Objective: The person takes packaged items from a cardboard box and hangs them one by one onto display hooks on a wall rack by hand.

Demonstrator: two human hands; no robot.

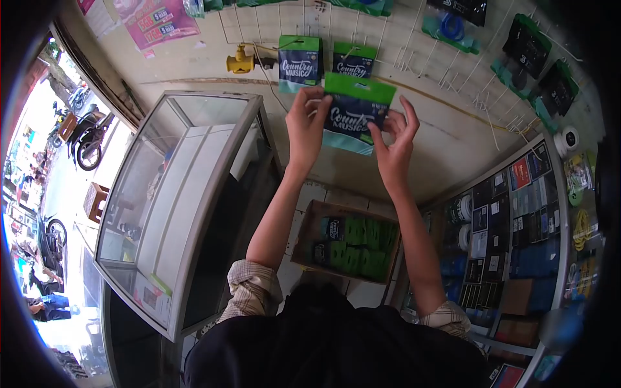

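While the left hand (306, 123) pinches the left edge of a green and blue packet (359, 103) between thumb and fingers, the right hand (394, 136) holds its right side, thumb on the front and the other fingers loosely spread at and beyond the edge. The packet, printed "Country Music", is raised in front of the wall, slightly tilted, its green top uppermost. Just behind it, two similar packets hang side by side, one to the left (300, 68) and another (353, 55) partly covered by the held one. A yellow metal fitting (240, 63) is left of them, and more packs (527, 45) hang at upper right. Below the hands, a cardboard box (306, 231) on the floor contains green-topped packets (357, 242). A glass case (187, 171) is at left, with parked motorbikes (90, 142) outside; shelves of boxes (498, 226) line the right.
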